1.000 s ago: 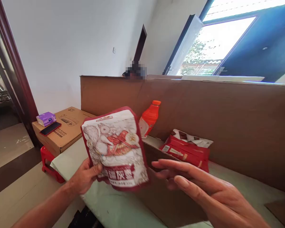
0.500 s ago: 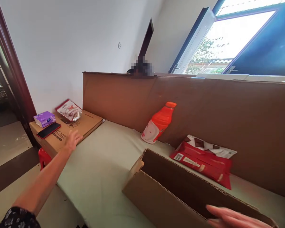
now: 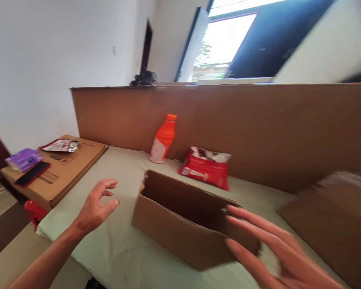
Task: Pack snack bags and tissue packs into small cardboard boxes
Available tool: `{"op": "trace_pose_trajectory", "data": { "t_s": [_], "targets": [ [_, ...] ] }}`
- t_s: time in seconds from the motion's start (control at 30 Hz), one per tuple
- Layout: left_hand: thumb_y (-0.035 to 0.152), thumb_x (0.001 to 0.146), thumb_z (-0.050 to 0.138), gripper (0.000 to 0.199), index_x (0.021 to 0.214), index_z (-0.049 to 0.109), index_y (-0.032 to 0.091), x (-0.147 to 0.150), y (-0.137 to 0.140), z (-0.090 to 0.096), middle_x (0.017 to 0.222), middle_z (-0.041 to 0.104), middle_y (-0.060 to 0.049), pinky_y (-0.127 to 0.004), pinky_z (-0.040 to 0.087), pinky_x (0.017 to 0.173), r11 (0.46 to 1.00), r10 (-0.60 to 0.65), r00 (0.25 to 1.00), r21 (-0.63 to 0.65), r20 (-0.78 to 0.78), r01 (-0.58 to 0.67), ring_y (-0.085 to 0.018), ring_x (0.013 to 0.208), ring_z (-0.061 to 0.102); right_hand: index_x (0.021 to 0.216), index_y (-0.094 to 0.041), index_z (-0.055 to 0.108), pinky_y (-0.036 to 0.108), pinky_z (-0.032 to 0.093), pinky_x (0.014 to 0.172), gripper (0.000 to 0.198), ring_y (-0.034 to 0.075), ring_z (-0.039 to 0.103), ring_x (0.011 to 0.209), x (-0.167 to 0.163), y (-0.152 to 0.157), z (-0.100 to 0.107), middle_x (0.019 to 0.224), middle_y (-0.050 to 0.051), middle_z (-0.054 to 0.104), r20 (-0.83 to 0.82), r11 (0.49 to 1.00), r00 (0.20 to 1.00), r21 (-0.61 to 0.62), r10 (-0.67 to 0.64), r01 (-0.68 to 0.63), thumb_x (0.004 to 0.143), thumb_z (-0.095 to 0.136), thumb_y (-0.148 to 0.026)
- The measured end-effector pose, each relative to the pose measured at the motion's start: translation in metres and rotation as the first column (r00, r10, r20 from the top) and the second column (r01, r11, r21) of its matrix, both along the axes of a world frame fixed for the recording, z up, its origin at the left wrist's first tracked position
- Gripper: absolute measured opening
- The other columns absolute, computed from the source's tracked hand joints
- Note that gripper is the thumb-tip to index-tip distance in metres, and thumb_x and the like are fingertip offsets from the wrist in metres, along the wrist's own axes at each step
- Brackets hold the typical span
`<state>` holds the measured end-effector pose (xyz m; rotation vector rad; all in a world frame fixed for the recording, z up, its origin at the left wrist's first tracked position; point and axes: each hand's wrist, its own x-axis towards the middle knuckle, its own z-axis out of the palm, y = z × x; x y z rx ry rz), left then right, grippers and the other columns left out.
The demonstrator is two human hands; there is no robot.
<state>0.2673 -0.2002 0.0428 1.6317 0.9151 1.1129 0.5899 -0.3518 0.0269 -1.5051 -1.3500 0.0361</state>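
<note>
An open-topped cardboard box [image 3: 174, 224] stands on the pale green cloth of the table [image 3: 120, 249]; its inside looks dark. My left hand [image 3: 98, 204] hovers left of the box, fingers curved and apart, holding nothing. At the box's right end, my right hand [image 3: 270, 245] has its fingers spread over the rim; whether they touch the cardboard I cannot tell. Behind the box lies a red and white snack bag [image 3: 206, 168]. An orange bottle with a pale label [image 3: 163, 140] stands to the left of that bag.
A flat carton [image 3: 78, 160] at the left carries a purple tissue pack [image 3: 24, 159], a phone [image 3: 33, 174] and a red and white pouch [image 3: 60, 145]. A tall cardboard panel [image 3: 258, 128] runs along the back. More cardboard [image 3: 333, 216] is at the right. A person's hair [image 3: 143, 77] shows above the panel.
The view has turned to the right. My left hand has moved from beside the flat carton towards the box. My right hand has come further into view, fingers now spread at the box's right end.
</note>
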Motion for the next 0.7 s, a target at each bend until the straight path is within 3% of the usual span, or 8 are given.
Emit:
{"op": "trace_pose_trajectory", "data": {
  "t_s": [0.1, 0.17, 0.23, 0.33, 0.43, 0.5, 0.57, 0.7],
  "targets": [
    [0.028, 0.085, 0.069, 0.055, 0.138, 0.056, 0.029, 0.019, -0.012, 0.016, 0.158, 0.040, -0.011, -0.045, 0.047, 0.107, 0.945, -0.067, 0.978, 0.302, -0.198, 0.126, -0.029, 0.131, 0.053, 0.119, -0.035, 0.071, 0.063, 0.051, 0.105, 0.032, 0.035, 0.062, 0.126, -0.004, -0.004, 0.006, 0.136, 0.007, 0.067, 0.127, 0.999, 0.992, -0.039, 0.019, -0.014, 0.088, 0.068, -0.043],
    [0.029, 0.091, 0.062, 0.058, 0.146, 0.045, 0.030, 0.032, -0.016, 0.022, 0.163, 0.031, -0.013, -0.050, 0.048, 0.107, 0.853, -0.021, 0.942, 0.486, -0.334, 0.191, -0.031, 0.134, 0.050, 0.114, -0.030, 0.073, 0.055, 0.055, 0.103, 0.026, 0.032, 0.063, 0.126, -0.002, -0.004, 0.005, 0.138, 0.010, 0.066, 0.158, 0.998, 0.987, -0.057, 0.036, -0.027, 0.091, 0.065, -0.038],
    [0.027, 0.094, 0.059, 0.053, 0.146, 0.045, 0.029, 0.046, -0.017, 0.025, 0.164, 0.029, -0.014, -0.052, 0.049, 0.107, 0.774, 0.042, 0.916, 0.592, -0.399, 0.223, -0.032, 0.139, 0.047, 0.108, -0.028, 0.075, 0.050, 0.056, 0.102, 0.020, 0.030, 0.063, 0.125, 0.001, -0.004, 0.004, 0.139, 0.010, 0.065, 0.174, 0.997, 0.983, -0.058, 0.063, -0.053, 0.093, 0.062, -0.033],
    [0.018, 0.095, 0.057, 0.027, 0.121, 0.061, 0.025, 0.065, -0.018, 0.026, 0.160, 0.037, -0.012, -0.049, 0.050, 0.106, 0.645, 0.109, 0.906, 0.723, -0.409, 0.249, -0.031, 0.140, 0.046, 0.103, -0.027, 0.077, 0.046, 0.058, 0.098, 0.019, 0.028, 0.064, 0.123, 0.005, -0.006, 0.003, 0.137, 0.010, 0.066, 0.179, 0.994, 0.978, -0.028, 0.105, -0.102, 0.094, 0.060, -0.027],
    [0.008, 0.092, 0.057, 0.018, 0.098, 0.064, 0.023, 0.077, -0.016, 0.026, 0.137, 0.062, -0.008, -0.045, 0.048, 0.107, 0.524, 0.086, 0.914, 0.798, -0.397, 0.297, -0.027, 0.137, 0.050, 0.104, -0.028, 0.077, 0.043, 0.058, 0.096, 0.018, 0.027, 0.065, 0.123, 0.010, -0.012, 0.003, 0.137, 0.010, 0.067, 0.143, 0.989, 0.979, 0.006, 0.149, -0.151, 0.093, 0.063, -0.024],
    [0.005, 0.090, 0.056, 0.022, 0.099, 0.062, 0.023, 0.081, -0.016, 0.025, 0.111, 0.073, -0.004, -0.041, 0.046, 0.109, 0.482, 0.050, 0.913, 0.811, -0.404, 0.332, -0.022, 0.126, 0.059, 0.110, -0.028, 0.076, 0.043, 0.057, 0.099, 0.021, 0.028, 0.064, 0.125, 0.017, -0.016, 0.003, 0.139, 0.010, 0.066, 0.069, 0.982, 0.981, 0.040, 0.181, -0.184, 0.093, 0.064, -0.029],
    [0.004, 0.088, 0.056, 0.024, 0.101, 0.062, 0.023, 0.083, -0.017, 0.024, 0.095, 0.074, -0.001, -0.040, 0.044, 0.111, 0.465, 0.040, 0.908, 0.812, -0.417, 0.353, -0.019, 0.111, 0.067, 0.116, -0.029, 0.074, 0.044, 0.055, 0.102, 0.025, 0.028, 0.063, 0.127, 0.027, -0.019, 0.001, 0.139, 0.010, 0.065, -0.025, 0.981, 0.985, 0.092, 0.173, -0.170, 0.096, 0.061, -0.035],
    [0.002, 0.085, 0.057, 0.027, 0.101, 0.063, 0.022, 0.088, -0.021, 0.020, 0.092, 0.075, 0.000, -0.039, 0.045, 0.111, 0.464, 0.060, 0.910, 0.818, -0.411, 0.339, -0.016, 0.095, 0.071, 0.108, -0.028, 0.075, 0.043, 0.053, 0.102, 0.024, 0.025, 0.065, 0.124, 0.062, -0.002, -0.006, 0.132, 0.008, 0.070, -0.128, 0.996, 0.992, 0.086, 0.005, 0.006, 0.099, 0.054, -0.037]
  ]
}}
